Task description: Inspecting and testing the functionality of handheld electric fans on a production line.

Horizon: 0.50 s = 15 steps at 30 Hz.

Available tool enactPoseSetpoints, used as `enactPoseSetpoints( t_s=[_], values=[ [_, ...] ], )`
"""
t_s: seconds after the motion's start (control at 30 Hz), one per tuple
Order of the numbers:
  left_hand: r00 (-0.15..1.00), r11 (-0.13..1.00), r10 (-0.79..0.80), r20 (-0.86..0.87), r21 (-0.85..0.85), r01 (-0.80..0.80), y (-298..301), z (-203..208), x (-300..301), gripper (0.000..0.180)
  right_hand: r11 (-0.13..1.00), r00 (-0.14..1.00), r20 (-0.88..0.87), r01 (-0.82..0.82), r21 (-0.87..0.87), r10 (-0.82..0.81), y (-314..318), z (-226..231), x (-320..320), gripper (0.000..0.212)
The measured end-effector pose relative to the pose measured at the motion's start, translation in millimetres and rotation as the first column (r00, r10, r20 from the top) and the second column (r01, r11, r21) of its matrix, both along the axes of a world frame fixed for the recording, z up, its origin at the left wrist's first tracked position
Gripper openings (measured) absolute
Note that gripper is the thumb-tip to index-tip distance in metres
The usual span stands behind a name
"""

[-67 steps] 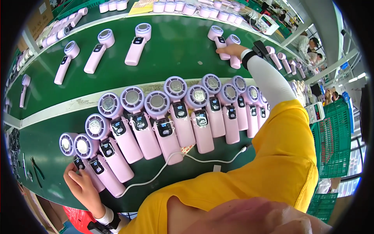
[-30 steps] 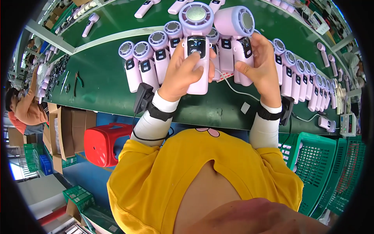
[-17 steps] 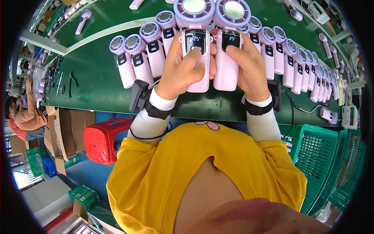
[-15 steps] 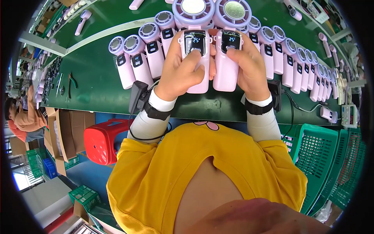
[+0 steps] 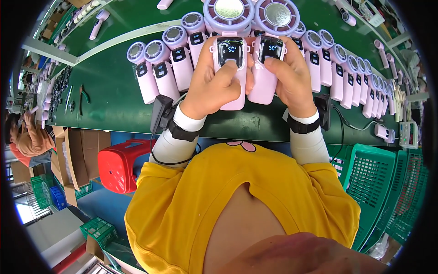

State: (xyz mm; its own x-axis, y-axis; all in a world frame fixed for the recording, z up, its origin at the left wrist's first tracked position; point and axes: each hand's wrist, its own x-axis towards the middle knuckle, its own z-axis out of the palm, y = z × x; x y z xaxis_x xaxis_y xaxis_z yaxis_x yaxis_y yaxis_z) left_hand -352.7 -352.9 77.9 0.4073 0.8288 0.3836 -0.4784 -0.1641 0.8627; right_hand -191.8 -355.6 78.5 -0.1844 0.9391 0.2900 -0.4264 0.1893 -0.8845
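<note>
Two pink handheld fans with round lilac heads are held upright side by side above the green bench, their small black displays lit. My left hand (image 5: 207, 89) is closed around the left handheld fan (image 5: 235, 96), its thumb on the button below the display. Around the right handheld fan (image 5: 261, 86), my right hand (image 5: 291, 77) is closed in the same way, thumb at its button. Most of the fingers are hidden behind the fans. Each wrist wears a black strap with a dark device over a white sleeve.
More pink fans stand in rows, on the left (image 5: 165, 77) and right (image 5: 337, 83) of the green bench (image 5: 109, 98). Pliers (image 5: 83, 96) lie farther left. Below are a red stool (image 5: 117, 169), a cardboard box (image 5: 89, 153) and green crates (image 5: 372, 182). Another person (image 5: 34, 137) works at far left.
The readings on both lit displays have changed. The right fan has tilted slightly, its head shifting right and its base left. Both hands keep their grip.
</note>
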Motion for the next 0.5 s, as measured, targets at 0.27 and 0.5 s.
enactPoseSetpoints(
  t_s=[0.27,0.5],
  values=[
    [1.0,1.0,-0.019,0.008,-0.02,0.019,-0.5,-2.4,1.6,0.046,1.0,1.0,0.004,0.028,-0.009,-0.028,-0.9,0.4,2.0,0.042],
    [1.0,1.0,0.001,0.008,-0.008,-0.001,0.2,-2.3,-0.3,0.049,1.0,0.997,0.078,0.026,-0.003,-0.026,-2.5,0.0,3.7,0.042]
  ],
)
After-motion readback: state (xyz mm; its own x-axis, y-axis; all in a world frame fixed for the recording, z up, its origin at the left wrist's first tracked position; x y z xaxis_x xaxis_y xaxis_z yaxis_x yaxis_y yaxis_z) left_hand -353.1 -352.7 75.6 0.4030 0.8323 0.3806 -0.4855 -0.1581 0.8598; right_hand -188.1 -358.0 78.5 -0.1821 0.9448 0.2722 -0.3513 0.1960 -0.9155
